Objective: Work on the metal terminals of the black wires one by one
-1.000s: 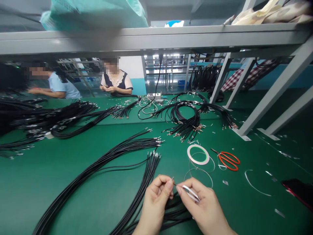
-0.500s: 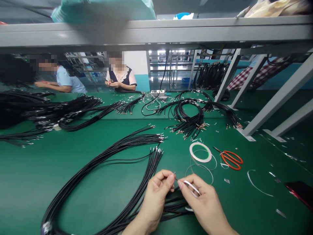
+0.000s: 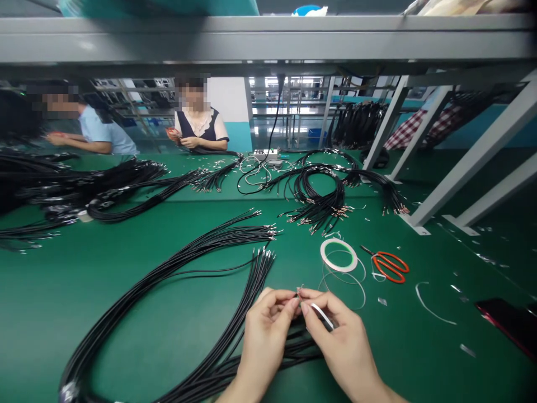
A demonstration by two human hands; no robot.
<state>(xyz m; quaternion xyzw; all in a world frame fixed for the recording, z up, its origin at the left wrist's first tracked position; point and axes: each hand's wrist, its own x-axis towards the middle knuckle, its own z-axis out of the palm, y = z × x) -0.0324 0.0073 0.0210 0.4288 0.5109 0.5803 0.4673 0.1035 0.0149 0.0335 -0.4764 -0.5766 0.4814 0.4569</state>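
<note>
My left hand (image 3: 266, 330) is closed, its fingertips pinching the metal-tipped end of a black wire (image 3: 297, 292). My right hand (image 3: 335, 336) is closed too: its fingers pinch the same wire end and a thin white tape ring (image 3: 322, 314) hangs over them. The fingertips of both hands touch above the green table (image 3: 104, 291). Under my hands runs a bundle of black wires (image 3: 235, 330) with bare metal ends (image 3: 264, 256). A second long bundle (image 3: 197, 254) curves off to the left.
A white tape roll (image 3: 339, 255) and orange-handled scissors (image 3: 388, 264) lie right of my hands, with a white strip (image 3: 432, 308) and a dark red object (image 3: 507, 324) further right. Coiled wire bundles (image 3: 323, 196) lie behind. Two other people (image 3: 197, 126) work across the table under a grey shelf (image 3: 268, 42).
My hands have drawn closer together, both now pinching the wire end, and sit slightly higher in view. The view has shifted a little; things on the table stay put.
</note>
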